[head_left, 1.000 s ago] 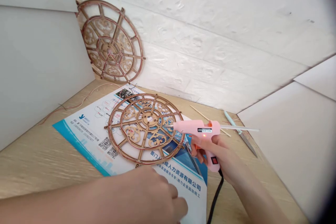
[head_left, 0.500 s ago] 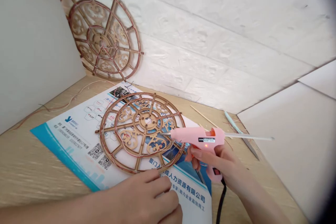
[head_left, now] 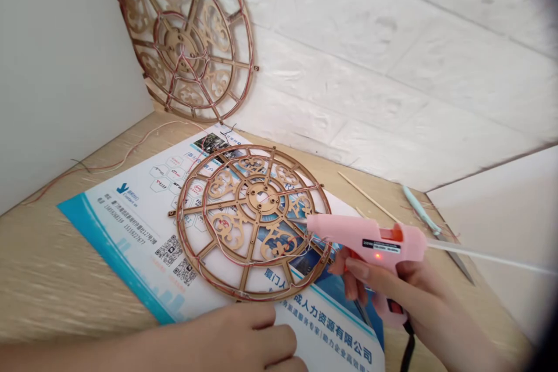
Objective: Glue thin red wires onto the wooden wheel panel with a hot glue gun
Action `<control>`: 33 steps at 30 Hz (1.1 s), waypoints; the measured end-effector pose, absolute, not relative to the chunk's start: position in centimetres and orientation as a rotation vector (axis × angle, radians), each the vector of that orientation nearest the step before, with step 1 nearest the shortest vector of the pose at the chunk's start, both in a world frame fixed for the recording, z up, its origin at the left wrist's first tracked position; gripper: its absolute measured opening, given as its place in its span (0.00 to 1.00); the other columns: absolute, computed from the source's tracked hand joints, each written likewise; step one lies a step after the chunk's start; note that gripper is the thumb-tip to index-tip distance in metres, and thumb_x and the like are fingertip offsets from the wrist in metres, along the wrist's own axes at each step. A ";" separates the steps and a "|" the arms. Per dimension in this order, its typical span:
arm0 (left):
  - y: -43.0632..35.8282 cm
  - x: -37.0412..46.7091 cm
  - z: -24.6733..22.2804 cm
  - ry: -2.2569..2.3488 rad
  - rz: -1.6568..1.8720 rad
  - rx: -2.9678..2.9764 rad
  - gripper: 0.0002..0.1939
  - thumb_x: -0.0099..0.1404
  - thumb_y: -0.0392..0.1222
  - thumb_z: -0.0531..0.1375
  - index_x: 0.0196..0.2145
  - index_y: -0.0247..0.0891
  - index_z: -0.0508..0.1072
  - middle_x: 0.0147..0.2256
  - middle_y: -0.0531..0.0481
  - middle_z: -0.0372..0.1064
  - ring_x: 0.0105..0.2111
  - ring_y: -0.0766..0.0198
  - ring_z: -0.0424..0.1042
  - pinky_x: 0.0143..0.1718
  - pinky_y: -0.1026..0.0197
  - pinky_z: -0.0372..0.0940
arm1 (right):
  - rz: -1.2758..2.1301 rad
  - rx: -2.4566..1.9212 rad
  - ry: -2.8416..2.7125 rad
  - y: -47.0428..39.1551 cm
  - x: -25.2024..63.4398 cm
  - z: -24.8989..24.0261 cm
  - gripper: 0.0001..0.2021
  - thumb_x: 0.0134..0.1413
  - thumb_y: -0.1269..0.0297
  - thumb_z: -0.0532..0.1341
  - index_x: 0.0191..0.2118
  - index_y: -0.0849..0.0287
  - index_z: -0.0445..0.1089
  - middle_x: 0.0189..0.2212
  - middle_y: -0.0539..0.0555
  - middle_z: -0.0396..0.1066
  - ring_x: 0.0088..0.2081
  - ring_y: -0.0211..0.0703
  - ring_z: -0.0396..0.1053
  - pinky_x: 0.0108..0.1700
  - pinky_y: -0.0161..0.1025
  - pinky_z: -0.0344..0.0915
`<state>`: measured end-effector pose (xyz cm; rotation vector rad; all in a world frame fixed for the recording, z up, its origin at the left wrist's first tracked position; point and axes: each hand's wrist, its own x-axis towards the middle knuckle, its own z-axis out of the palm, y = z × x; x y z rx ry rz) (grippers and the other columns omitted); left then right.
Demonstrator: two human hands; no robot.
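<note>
My right hand (head_left: 418,293) is wrapped round a pink hot glue gun (head_left: 340,226) with a lit orange light and a clear glue stick in its back. The gun's metal nozzle points left, over the right part of a round wooden openwork frame (head_left: 249,201); whether it touches cannot be made out. Thin red and white wires run along the frame's rings. My left hand (head_left: 257,340) lies closed at the frame's near edge, its fingers curled under; what they hold, if anything, is hidden. Beneath the frame lies a printed blue and white leaflet (head_left: 126,226).
A second wired round frame (head_left: 173,40) leans against the white wall at the back left. Loose wires (head_left: 126,157) trail left over the wooden table. At right lie a thin stick (head_left: 366,195), a teal-handled tool (head_left: 421,209) and a pointed grey piece (head_left: 462,267).
The view has shifted and come closer, so most things appear further right and larger. The glue gun stays in my right hand, nozzle over the frame; my left hand remains curled near its edge.
</note>
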<state>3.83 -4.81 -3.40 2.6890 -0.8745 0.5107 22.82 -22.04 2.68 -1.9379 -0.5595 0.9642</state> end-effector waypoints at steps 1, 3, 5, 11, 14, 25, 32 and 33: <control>-4.8 3.8 -3.3 -0.881 0.499 2.695 0.09 0.61 0.38 0.70 0.30 0.39 0.72 0.26 0.56 0.71 0.25 0.64 0.62 0.32 0.62 0.67 | 0.978 -1.937 -0.568 -21.9 22.9 2.6 0.28 0.48 0.36 0.72 0.21 0.59 0.72 0.19 0.53 0.67 0.21 0.35 0.55 0.22 0.34 0.49; -4.7 3.9 -3.0 -0.892 0.474 2.703 0.11 0.59 0.39 0.72 0.29 0.39 0.72 0.25 0.57 0.71 0.24 0.65 0.61 0.31 0.62 0.67 | 0.983 -1.927 -0.577 -21.7 22.9 2.5 0.28 0.51 0.37 0.71 0.19 0.59 0.70 0.18 0.52 0.65 0.20 0.35 0.55 0.22 0.34 0.50; -4.6 3.9 -2.6 -0.922 0.439 2.678 0.12 0.59 0.38 0.73 0.27 0.39 0.71 0.27 0.58 0.74 0.25 0.66 0.62 0.30 0.62 0.67 | 0.984 -1.930 -0.590 -21.5 22.8 2.4 0.29 0.51 0.36 0.70 0.19 0.58 0.70 0.18 0.52 0.66 0.20 0.35 0.55 0.22 0.35 0.50; -4.5 3.9 -2.2 -0.867 0.402 2.642 0.11 0.63 0.39 0.72 0.30 0.38 0.72 0.38 0.59 0.80 0.27 0.68 0.67 0.30 0.62 0.69 | 1.029 -2.009 -0.677 -21.4 22.6 2.4 0.34 0.48 0.27 0.65 0.16 0.57 0.70 0.15 0.54 0.63 0.18 0.37 0.53 0.20 0.37 0.47; -4.7 3.7 -2.8 -0.814 0.474 2.634 0.11 0.61 0.39 0.73 0.35 0.37 0.74 0.37 0.59 0.79 0.27 0.67 0.66 0.28 0.61 0.70 | 1.069 -2.059 -0.650 -21.5 22.9 2.1 0.35 0.45 0.25 0.65 0.15 0.57 0.68 0.14 0.53 0.61 0.18 0.37 0.52 0.21 0.37 0.48; -5.7 3.7 -3.1 -0.500 0.724 2.658 0.12 0.75 0.29 0.52 0.39 0.40 0.72 0.22 0.59 0.68 0.20 0.63 0.60 0.18 0.57 0.57 | 0.909 -2.131 -0.575 -22.8 22.1 1.6 0.32 0.43 0.25 0.67 0.26 0.55 0.79 0.13 0.53 0.64 0.17 0.40 0.55 0.21 0.38 0.57; -2.3 3.8 1.1 -0.408 0.563 2.952 0.08 0.66 0.32 0.58 0.29 0.41 0.68 0.25 0.52 0.68 0.24 0.58 0.64 0.24 0.54 0.57 | 0.979 -2.111 -0.571 -23.1 22.4 1.3 0.30 0.42 0.27 0.68 0.26 0.54 0.79 0.15 0.54 0.66 0.18 0.40 0.59 0.20 0.36 0.57; -1.5 3.4 1.5 -0.397 0.576 2.942 0.07 0.68 0.34 0.58 0.30 0.41 0.68 0.26 0.52 0.68 0.26 0.57 0.64 0.27 0.54 0.58 | 1.024 -2.099 -0.582 -22.9 22.5 1.4 0.30 0.42 0.27 0.69 0.23 0.54 0.77 0.14 0.54 0.65 0.18 0.40 0.58 0.19 0.36 0.55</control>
